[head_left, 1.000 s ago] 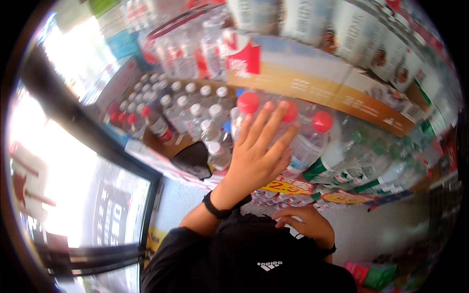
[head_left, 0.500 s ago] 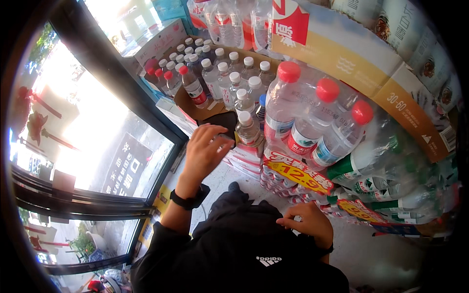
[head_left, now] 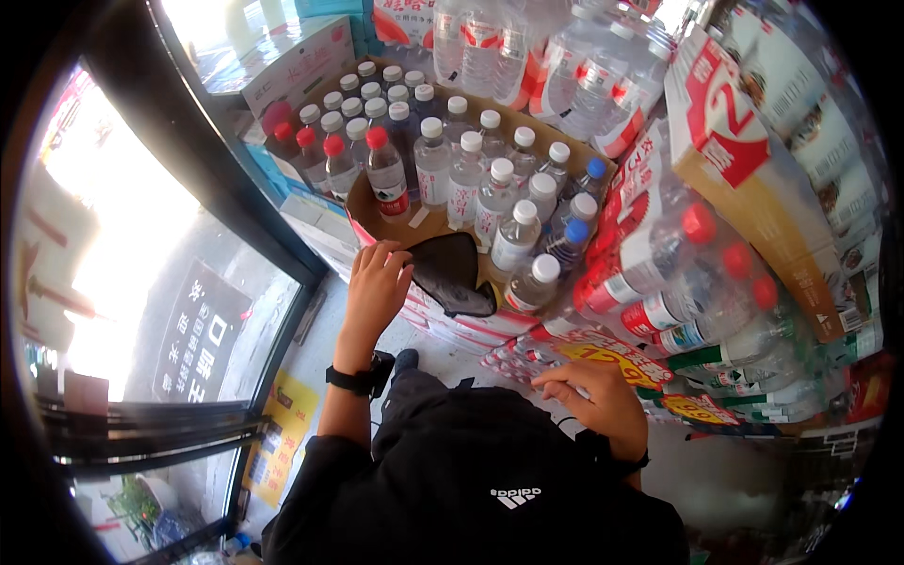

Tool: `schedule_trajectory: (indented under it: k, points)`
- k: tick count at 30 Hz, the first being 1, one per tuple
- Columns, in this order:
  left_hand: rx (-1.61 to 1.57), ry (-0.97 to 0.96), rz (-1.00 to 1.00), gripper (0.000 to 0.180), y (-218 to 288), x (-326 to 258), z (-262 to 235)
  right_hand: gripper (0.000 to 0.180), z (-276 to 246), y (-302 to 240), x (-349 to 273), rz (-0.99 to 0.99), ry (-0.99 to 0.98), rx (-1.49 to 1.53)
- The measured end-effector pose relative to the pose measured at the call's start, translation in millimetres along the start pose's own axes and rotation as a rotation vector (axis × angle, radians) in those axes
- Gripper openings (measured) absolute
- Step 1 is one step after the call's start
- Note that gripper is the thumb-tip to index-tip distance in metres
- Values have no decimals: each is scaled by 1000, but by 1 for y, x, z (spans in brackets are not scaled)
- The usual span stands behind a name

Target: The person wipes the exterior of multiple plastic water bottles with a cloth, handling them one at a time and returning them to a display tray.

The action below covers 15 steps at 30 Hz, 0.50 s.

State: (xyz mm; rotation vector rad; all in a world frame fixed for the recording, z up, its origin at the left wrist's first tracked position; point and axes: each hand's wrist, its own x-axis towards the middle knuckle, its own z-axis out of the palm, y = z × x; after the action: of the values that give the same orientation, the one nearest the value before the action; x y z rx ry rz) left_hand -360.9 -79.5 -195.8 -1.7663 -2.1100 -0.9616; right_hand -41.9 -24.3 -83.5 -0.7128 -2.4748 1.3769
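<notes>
A black pouch (head_left: 450, 268) with a wide mouth lies at the front left corner of an open cardboard carton (head_left: 365, 209). Beside its left end is my left hand (head_left: 377, 287), fingers bent but apart, the fingertips at the pouch's edge. Whether they press on it is hard to see. Several drink bottles stand in the carton. Nearest the pouch are a red-capped bottle (head_left: 386, 174) and a white-capped clear bottle (head_left: 534, 285). My right hand (head_left: 598, 400) hovers in front of my body, loosely bent, with a gap between thumb and fingers and nothing visible in it.
Shrink-wrapped red-capped bottles (head_left: 650, 268) and green-labelled bottles (head_left: 744, 348) are stacked at right, with red-yellow price signs (head_left: 612, 358). A tan carton (head_left: 753, 179) stands behind them. A glass door (head_left: 188, 282) is on the left, and a pink-white box (head_left: 297, 80) is at the back.
My left hand has shifted from over the pouch to its left end, and more of the pouch shows. My right hand stays near my body. The view has turned, so the stacks appear farther right.
</notes>
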Motion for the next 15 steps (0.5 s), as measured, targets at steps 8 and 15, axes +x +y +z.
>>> schedule_trajectory:
  k: [8,15]
  points:
    - [-404,-61,-15,18,-84,14,9,22,4,-43,130,36,654,-776]
    - [-553,-97,90,13,-108,24,8,32,9,-17,193,399,588,-958]
